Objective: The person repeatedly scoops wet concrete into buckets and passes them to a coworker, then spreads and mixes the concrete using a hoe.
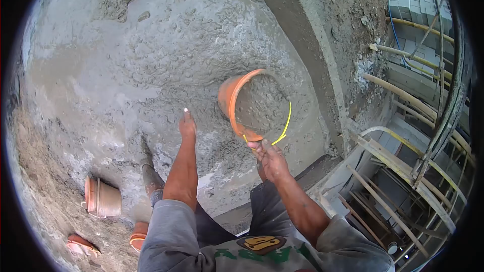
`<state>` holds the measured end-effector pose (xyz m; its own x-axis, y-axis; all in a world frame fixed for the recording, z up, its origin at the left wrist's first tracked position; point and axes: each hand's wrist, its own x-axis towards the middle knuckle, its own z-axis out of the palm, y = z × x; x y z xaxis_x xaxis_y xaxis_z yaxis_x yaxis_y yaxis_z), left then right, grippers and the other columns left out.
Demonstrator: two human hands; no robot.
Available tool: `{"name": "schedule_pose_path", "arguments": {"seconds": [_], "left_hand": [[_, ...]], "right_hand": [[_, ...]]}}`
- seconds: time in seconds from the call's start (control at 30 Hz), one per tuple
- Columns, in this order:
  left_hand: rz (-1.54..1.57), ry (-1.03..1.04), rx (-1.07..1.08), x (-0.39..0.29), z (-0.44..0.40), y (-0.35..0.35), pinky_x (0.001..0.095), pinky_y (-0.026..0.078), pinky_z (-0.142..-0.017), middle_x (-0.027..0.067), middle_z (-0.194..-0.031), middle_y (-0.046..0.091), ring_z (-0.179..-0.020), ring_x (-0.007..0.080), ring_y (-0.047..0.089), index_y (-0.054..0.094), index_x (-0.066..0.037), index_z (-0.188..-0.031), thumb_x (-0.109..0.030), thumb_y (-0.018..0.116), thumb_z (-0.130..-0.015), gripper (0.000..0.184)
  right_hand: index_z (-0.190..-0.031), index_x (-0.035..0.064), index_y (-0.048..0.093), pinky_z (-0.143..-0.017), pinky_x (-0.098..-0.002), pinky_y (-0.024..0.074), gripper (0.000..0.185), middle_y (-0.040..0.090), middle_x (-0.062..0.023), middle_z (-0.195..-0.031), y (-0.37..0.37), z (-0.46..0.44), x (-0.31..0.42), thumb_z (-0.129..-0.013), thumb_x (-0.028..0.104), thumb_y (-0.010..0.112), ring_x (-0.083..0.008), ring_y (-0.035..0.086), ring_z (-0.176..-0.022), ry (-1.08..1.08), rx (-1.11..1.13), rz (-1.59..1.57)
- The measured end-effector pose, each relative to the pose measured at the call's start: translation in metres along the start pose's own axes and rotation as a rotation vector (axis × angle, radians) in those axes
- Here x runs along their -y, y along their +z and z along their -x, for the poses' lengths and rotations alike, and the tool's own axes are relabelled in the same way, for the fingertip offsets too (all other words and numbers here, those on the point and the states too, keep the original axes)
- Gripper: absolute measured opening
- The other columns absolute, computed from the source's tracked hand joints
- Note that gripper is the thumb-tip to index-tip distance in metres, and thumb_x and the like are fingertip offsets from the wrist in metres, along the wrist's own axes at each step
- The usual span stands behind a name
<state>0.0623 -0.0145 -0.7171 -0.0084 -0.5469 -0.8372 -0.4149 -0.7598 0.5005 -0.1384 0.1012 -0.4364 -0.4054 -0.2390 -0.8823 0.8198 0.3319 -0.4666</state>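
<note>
An orange bucket (229, 95) leans on its side in the wet grey concrete, its mouth facing right. Wet concrete (264, 98) fills the mouth. A thin yellow handle (288, 123) loops out from the rim. My right hand (273, 161) is closed on this handle, close to the bucket's lower rim. To the left of the bucket, and apart from it, my left hand (187, 127) points forward with its fingers together. At its fingertips shows a small white thing (185, 110), too small to name.
More buckets stand at lower left: a mud-coated bucket (107, 199), an orange bucket (138, 235) and a reddish one (83, 246). A concrete ledge (317, 60) runs along the right. Past it are wooden poles (403, 95) and stacked grey blocks (411, 5) beside a drop.
</note>
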Motion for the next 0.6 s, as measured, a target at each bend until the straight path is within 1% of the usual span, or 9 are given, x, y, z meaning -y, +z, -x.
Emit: {"name": "schedule_pose_path", "arguments": {"seconds": [0.03,0.07,0.13,0.2,0.3,0.4,0.47,0.57,0.6], "left_hand": [[-0.249,0.212,-0.176,-0.003,-0.008,-0.055,0.0301,0.039,-0.057,0.0026,-0.067,0.051,-0.061,0.0144,0.047,0.058,-0.001,-0.083,-0.049,0.044,-0.090,0.051],[-0.483,0.153,-0.157,-0.065,0.023,-0.114,0.0412,0.042,-0.083,0.0276,-0.096,0.060,-0.096,0.0380,0.057,0.059,0.004,-0.106,-0.044,0.043,-0.090,0.053],[-0.532,0.390,-0.268,-0.080,0.012,-0.231,0.0426,0.042,-0.084,0.0269,-0.100,0.059,-0.097,0.0406,0.055,0.058,0.001,-0.108,-0.040,0.043,-0.091,0.047],[-0.727,0.253,-0.377,-0.139,0.030,-0.329,0.0438,0.042,-0.080,0.0258,-0.094,0.061,-0.091,0.0408,0.056,0.060,0.002,-0.103,-0.043,0.039,-0.091,0.051],[-0.649,0.319,-0.578,-0.150,0.019,-0.467,0.0398,0.044,-0.072,0.0217,-0.085,0.062,-0.077,0.0356,0.057,0.059,0.002,-0.102,-0.045,0.042,-0.091,0.051],[-0.113,0.317,-0.480,-0.184,0.070,-0.483,0.0313,0.044,-0.065,0.0113,-0.078,0.058,-0.066,0.0228,0.053,0.057,0.002,-0.105,-0.043,0.047,-0.090,0.048],[0.057,0.250,-0.515,-0.213,0.132,-0.431,0.0242,0.041,-0.061,0.0046,-0.078,0.052,-0.062,0.0126,0.046,0.056,0.000,-0.104,-0.039,0.049,-0.090,0.042],[-0.048,0.155,-0.343,-0.232,0.200,-0.358,0.0253,0.043,-0.056,0.0059,-0.079,0.054,-0.064,0.0132,0.050,0.058,0.001,-0.094,-0.036,0.048,-0.090,0.039],[-0.083,0.267,-0.274,-0.215,0.197,-0.344,0.0264,0.046,-0.056,0.0060,-0.076,0.054,-0.064,0.0129,0.051,0.060,0.003,-0.093,-0.034,0.049,-0.090,0.039]], "right_hand": [[-0.073,0.0090,0.055,-0.086,-0.0401,0.0429,0.030,0.065,-0.0140,-0.084,0.001,-0.004,-0.013,-0.091,0.033,0.050,-0.0228,0.062,-0.082,0.040,0.005,-0.001],[-0.072,0.0095,0.054,-0.085,-0.0398,0.0432,0.032,0.065,-0.0142,-0.086,0.004,-0.003,-0.025,-0.090,0.036,0.051,-0.0230,0.062,-0.082,0.089,0.006,-0.002],[-0.070,0.0100,0.052,-0.080,-0.0404,0.0442,0.034,0.063,-0.0104,-0.079,0.014,-0.014,-0.017,-0.088,0.039,0.052,-0.0217,0.059,-0.069,0.081,0.007,-0.084],[-0.069,0.0095,0.049,-0.071,-0.0400,0.0461,0.029,0.052,-0.0057,-0.065,0.020,-0.030,0.010,-0.087,0.032,0.054,-0.0192,0.050,-0.056,0.056,-0.071,-0.428],[-0.071,0.0083,0.047,-0.058,-0.0366,0.0457,0.022,0.041,-0.0031,-0.057,0.039,-0.025,0.016,-0.086,0.023,0.055,-0.0167,0.042,-0.049,0.107,-0.103,-0.170],[-0.071,0.0096,0.047,-0.055,-0.0363,0.0437,0.018,0.038,-0.0010,-0.056,0.041,-0.015,0.028,-0.083,0.019,0.056,-0.0160,0.039,-0.048,0.098,-0.182,-0.084],[-0.073,0.0077,0.048,-0.053,-0.0360,0.0434,0.014,0.038,-0.0016,-0.056,0.032,-0.004,0.027,-0.082,0.015,0.055,-0.0161,0.039,-0.048,0.096,-0.177,-0.042],[-0.073,0.0043,0.051,-0.046,-0.0359,0.0406,0.008,0.039,-0.0045,-0.058,0.031,0.031,0.060,-0.080,0.009,0.052,-0.0168,0.039,-0.047,0.062,-0.284,-0.025],[-0.072,0.0041,0.052,-0.045,-0.0349,0.0401,0.010,0.041,-0.0042,-0.061,0.018,0.037,0.072,-0.080,0.010,0.053,-0.0163,0.039,-0.048,0.057,-0.200,0.012]]}}
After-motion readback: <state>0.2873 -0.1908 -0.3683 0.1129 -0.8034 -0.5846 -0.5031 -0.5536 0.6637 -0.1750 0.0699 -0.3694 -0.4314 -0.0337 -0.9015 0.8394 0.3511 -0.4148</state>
